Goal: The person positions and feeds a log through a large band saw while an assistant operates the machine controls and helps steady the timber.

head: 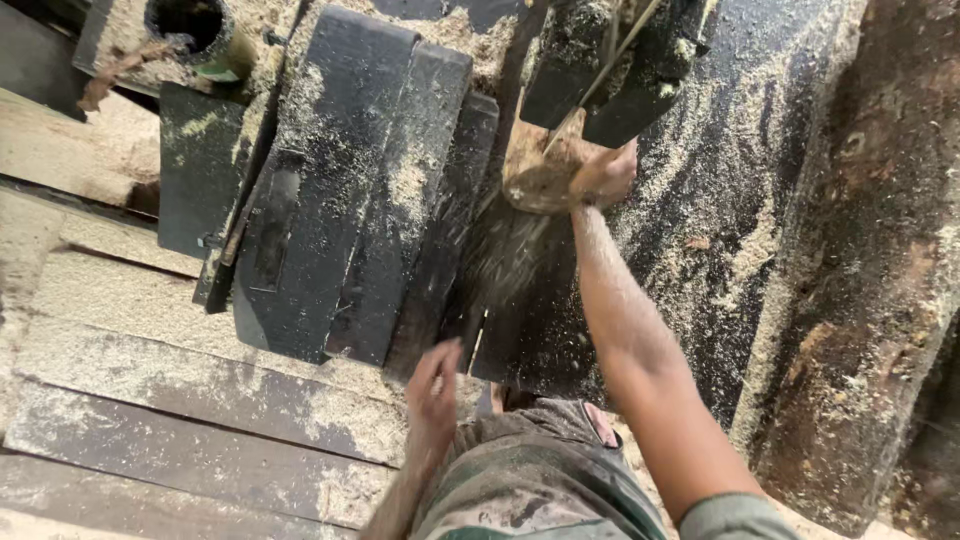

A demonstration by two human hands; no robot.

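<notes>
Right hand (pixel 603 175): clamped on the edge of a flat, brownish wooden offcut (pixel 540 165), held just right of the dark, sawdust-caked metal machine housing (pixel 360 190)
Left hand (pixel 432 385): blurred, fingers loosely spread, nothing held, below the housing
Sawdust spray (pixel 505 260): seen falling beneath the offcut
Dusty grey floor planks (pixel 180 400): laid left of and below the housing

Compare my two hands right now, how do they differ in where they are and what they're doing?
The right hand is stretched far out on a straight arm, while the left hand hangs close to the body. The right hand grips a curved wooden piece at the dark, sawdust-covered machine; the left hand holds nothing, fingers loose and open. The right hand looks sharp, the left hand blurred. Both are bare and dusted with sawdust.
</notes>
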